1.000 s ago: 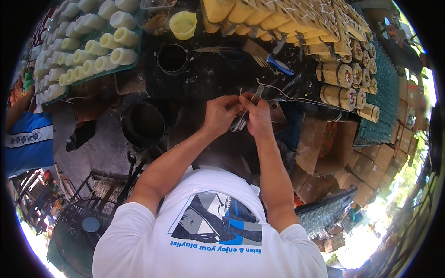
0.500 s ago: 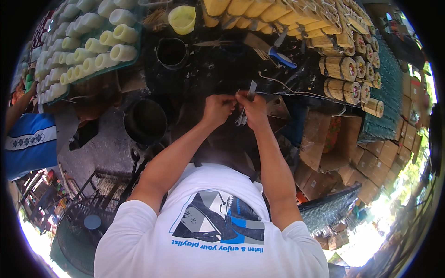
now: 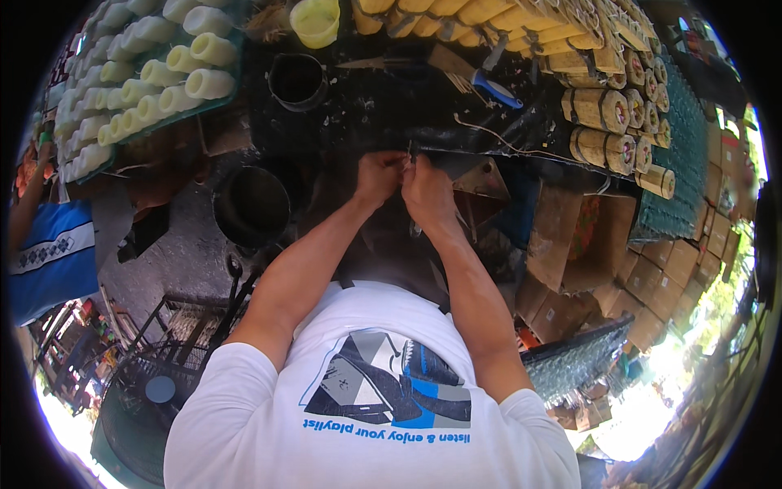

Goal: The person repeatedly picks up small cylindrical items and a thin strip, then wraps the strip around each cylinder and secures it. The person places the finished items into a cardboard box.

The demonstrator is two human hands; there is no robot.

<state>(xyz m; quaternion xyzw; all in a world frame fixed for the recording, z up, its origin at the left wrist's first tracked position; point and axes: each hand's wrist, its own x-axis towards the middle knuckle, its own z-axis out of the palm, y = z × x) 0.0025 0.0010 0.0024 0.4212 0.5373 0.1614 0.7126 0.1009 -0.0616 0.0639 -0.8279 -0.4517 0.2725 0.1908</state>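
Observation:
My left hand (image 3: 378,181) is closed in a pinch at the near edge of the dark work table (image 3: 375,122). What its fingertips hold is too small to make out. Against those fingertips sits my right hand (image 3: 428,194), closed around a slim metal blade (image 3: 411,150) whose tip pokes out above the fingers. The tool's lower part is mostly hidden by the palm and wrist. Beyond the hands, on the table, lie a blue-handled tool (image 3: 497,90) and a pale cord (image 3: 505,145).
Pale cylinders (image 3: 208,85) fill a tray at the left; yellow tied bundles (image 3: 595,112) stack at the right. A dark pot (image 3: 298,81) and yellow tub (image 3: 315,23) stand on the table. Below are a black bucket (image 3: 251,208), cardboard box (image 3: 558,244) and fan (image 3: 147,407). Another person's blue garment (image 3: 50,257) shows left.
My right hand has moved slightly left and turned, bringing the blade to the left hand's fingertips. The blade now shows narrower. My left hand has shifted slightly up.

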